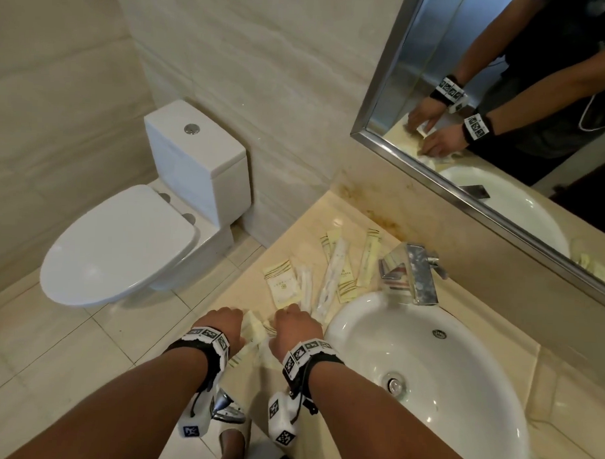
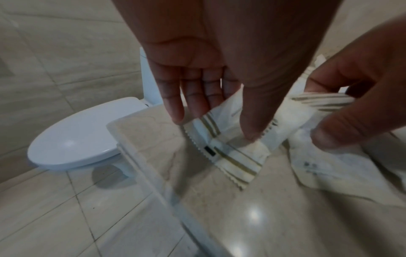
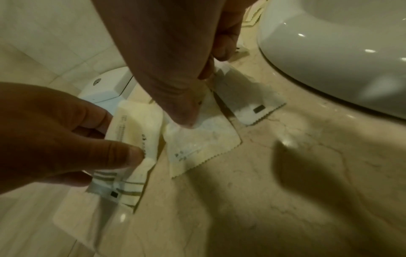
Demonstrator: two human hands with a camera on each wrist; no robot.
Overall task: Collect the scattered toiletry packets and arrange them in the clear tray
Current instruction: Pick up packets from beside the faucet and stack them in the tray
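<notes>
Both hands are low over the left part of the beige counter [image 1: 312, 216]. My left hand [image 1: 222, 324] [image 2: 213, 128] pinches a cream packet with gold stripes [image 2: 226, 153] [image 3: 131, 139] between thumb and fingers, just above the clear tray [image 2: 136, 149] [image 3: 72, 224] at the counter's left edge. My right hand [image 1: 296, 320] [image 3: 195, 97] pinches a second cream packet [image 3: 197, 144] [image 2: 318, 102] right beside it; that packet's lower end touches the counter. Several more packets [image 1: 282, 283] and long sachets [image 1: 333, 275] lie scattered farther back. In the head view my wrists mostly hide the tray.
A white basin [image 1: 359, 320] sits immediately right of my hands, with a chrome faucet [image 1: 413, 271] behind it. A mirror [image 1: 503, 133] runs along the back wall. Left of the counter edge is a drop to the tiled floor and a closed toilet [image 1: 122, 247].
</notes>
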